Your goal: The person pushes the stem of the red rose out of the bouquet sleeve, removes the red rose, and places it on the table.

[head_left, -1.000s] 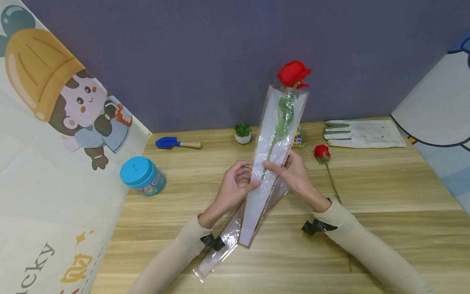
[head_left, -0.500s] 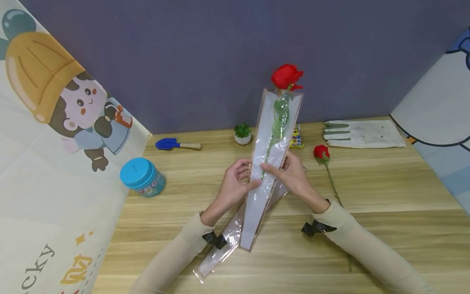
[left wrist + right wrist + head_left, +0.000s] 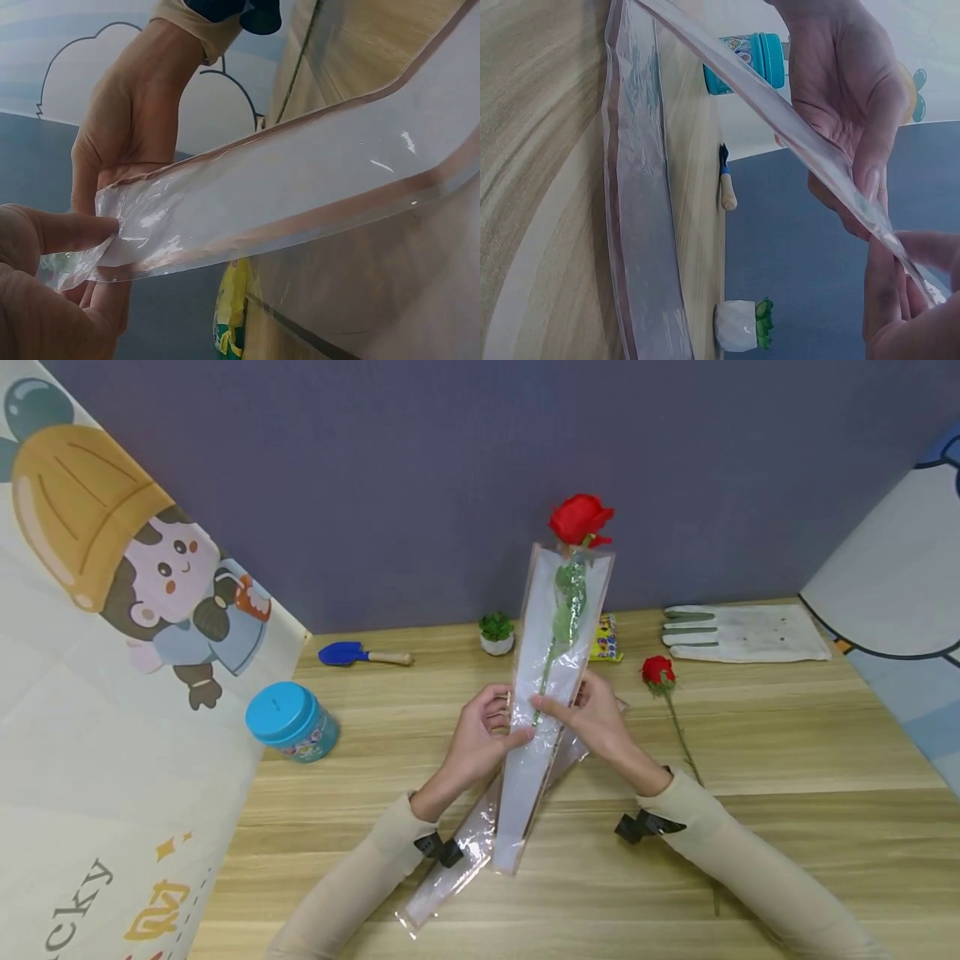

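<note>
A tapered flower sleeve (image 3: pixel 517 777), clear with a white back and pinkish edging, is held up over the table. Inside it stands a rose (image 3: pixel 581 520), its red bloom above the wide top and its green stem showing through. My left hand (image 3: pixel 483 731) pinches the sleeve's left edge, thumb in front and fingers behind. On the opposite edge, slightly higher, my right hand (image 3: pixel 596 714) grips it the same way, with the thumb over the stem. Below, a second sleeve (image 3: pixel 450 868) lies flat on the table, partly covered by the first.
Another red rose (image 3: pixel 658 671) lies at the right, partly under the right forearm. Along the back are a blue trowel (image 3: pixel 343 652), a small potted plant (image 3: pixel 496 633), a yellow packet (image 3: pixel 606 639) and a white glove (image 3: pixel 757 632). A blue lidded tub (image 3: pixel 292 722) stands left.
The held sleeve and its rose have tilted slightly to the left at the top and sunk a little. Both hands keep their hold and have hardly moved.
</note>
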`<state>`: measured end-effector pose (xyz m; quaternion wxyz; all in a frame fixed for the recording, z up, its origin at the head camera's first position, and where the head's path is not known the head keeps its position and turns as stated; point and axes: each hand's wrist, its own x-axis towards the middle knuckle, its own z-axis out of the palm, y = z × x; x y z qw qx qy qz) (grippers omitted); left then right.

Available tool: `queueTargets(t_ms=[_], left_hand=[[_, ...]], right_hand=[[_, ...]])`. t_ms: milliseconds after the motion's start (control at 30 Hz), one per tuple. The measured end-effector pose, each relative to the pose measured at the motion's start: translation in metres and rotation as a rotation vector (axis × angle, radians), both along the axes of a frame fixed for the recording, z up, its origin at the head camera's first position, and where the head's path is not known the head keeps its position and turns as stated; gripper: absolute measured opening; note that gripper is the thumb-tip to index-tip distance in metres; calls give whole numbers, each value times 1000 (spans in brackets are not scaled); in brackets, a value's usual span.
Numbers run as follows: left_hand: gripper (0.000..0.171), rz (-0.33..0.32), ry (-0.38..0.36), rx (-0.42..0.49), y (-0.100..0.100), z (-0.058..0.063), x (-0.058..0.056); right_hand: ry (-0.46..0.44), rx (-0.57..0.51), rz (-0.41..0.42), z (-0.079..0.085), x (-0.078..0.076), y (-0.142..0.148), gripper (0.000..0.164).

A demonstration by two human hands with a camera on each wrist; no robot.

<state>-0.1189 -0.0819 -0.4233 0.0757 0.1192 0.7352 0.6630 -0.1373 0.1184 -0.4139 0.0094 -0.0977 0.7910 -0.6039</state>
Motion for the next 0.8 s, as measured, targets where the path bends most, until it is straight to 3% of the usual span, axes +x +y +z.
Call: queueTargets(t_ms=[467,800], left_hand=[[60,3,-27,14,2,-2,4],[60,62,-15,38,4,-2,5]], right_hand=[[-16,-85,-60,1,-5,1,36],[14,-119,-47,1,-4,0,36]])
